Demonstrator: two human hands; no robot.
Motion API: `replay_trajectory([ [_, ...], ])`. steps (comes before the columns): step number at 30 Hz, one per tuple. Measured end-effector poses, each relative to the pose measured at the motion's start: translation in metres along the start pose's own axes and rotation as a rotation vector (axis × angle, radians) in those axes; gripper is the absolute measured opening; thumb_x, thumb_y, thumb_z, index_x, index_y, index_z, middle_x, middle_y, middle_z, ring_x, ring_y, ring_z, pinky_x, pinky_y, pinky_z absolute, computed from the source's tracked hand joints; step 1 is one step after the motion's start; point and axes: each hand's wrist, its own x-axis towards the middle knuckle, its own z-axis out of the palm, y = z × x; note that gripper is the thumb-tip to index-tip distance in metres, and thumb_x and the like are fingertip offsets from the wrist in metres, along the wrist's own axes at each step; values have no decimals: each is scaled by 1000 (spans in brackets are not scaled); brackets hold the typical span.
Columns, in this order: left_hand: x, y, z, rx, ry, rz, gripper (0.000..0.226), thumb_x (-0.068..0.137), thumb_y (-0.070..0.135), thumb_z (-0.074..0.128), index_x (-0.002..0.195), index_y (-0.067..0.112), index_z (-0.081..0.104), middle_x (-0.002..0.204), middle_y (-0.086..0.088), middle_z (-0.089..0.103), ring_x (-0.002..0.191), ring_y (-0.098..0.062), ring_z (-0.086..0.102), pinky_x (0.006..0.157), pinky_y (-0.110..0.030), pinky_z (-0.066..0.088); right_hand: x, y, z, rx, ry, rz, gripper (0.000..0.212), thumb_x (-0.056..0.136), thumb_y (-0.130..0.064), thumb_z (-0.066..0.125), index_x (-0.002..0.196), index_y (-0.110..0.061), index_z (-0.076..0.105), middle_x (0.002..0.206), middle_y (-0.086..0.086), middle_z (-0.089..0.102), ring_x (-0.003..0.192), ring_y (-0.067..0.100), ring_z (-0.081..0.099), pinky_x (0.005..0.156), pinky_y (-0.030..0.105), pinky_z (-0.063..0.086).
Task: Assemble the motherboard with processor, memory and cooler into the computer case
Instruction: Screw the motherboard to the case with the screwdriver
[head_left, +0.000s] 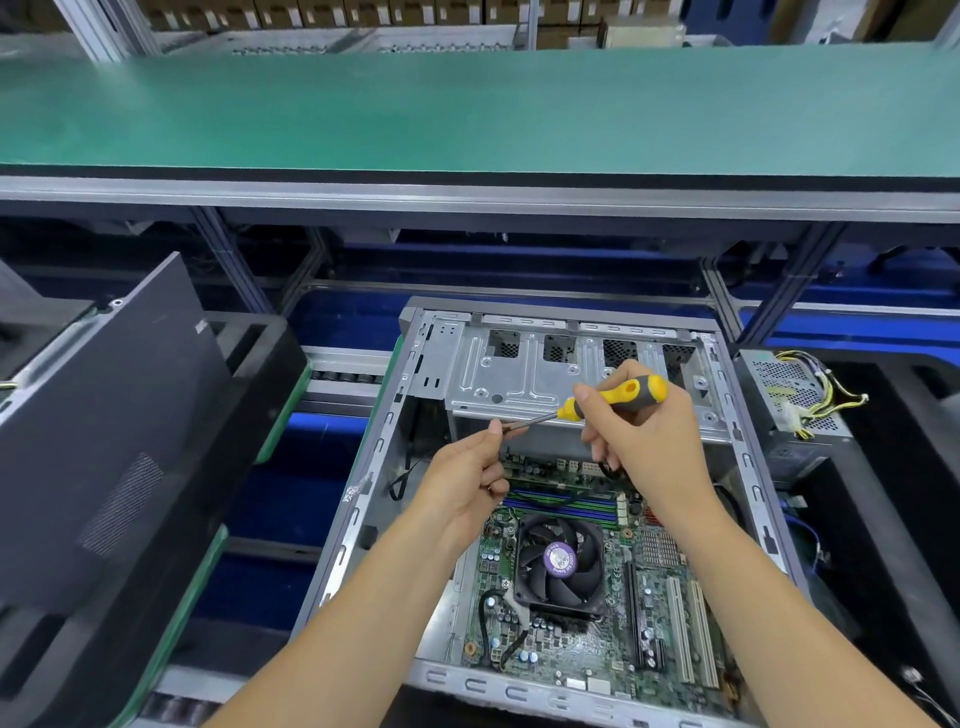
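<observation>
A: So, where does the board sit?

B: The motherboard (597, 597) lies flat inside the open computer case (363, 493), with the cooler (561, 564) fan in the middle and memory (566, 506) sticks at its 12 o'clock.

A: And the hands?

B: The right hand (644, 436) wraps the yellow-grey screwdriver (613, 400) handle; the left hand (467, 478) pinches the shaft tip at 9 o'clock from it, likely seating a screw on the bit, though I can't see one.

A: Why above the case?

B: Probably to load the tip before reaching down to a mounting hole.

A: Surroundings?

B: The case rests on a conveyor line (343, 374). A green shelf (467, 109) spans 12 o'clock, a black side panel (104, 431) leans at 9, a power supply (789, 395) sits at 3.
</observation>
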Motion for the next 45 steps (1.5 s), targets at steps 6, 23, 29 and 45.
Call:
replay_trajectory([
  [6, -11, 8, -10, 116, 75, -48, 39, 102, 34, 40, 105, 5, 66, 47, 9, 23, 42, -5, 25, 49, -19, 29, 7, -7, -7, -34, 15, 36, 22, 88, -24, 66, 73, -12, 54, 55, 12, 59, 43, 22, 53, 41, 23, 40],
  [23, -18, -1, -41, 1723, -200, -137, 53, 96, -2, 40, 142, 24, 44, 142, -9, 48, 125, -30, 50, 98, -36, 46, 17, 6, 56, -684, -467, 69, 12, 81, -21, 73, 78, -12, 65, 60, -2, 63, 37, 6, 56, 48, 20, 49],
  [29, -26, 2, -39, 1815, -325, -123, 61, 92, -7, 36, 142, 27, 43, 139, -13, 48, 118, -32, 53, 85, -32, 45, 18, 16, 62, -763, -494, 71, 16, 81, -21, 71, 78, -7, 64, 61, 7, 64, 39, 9, 52, 54, 32, 52],
  [45, -28, -1, -39, 1875, -431, -165, 60, 94, -4, 36, 147, 26, 34, 132, -13, 50, 107, -31, 55, 70, -30, 40, 20, 23, 65, -775, -526, 120, 23, 82, -26, 72, 80, -5, 62, 67, 10, 65, 37, 6, 57, 51, 34, 53],
])
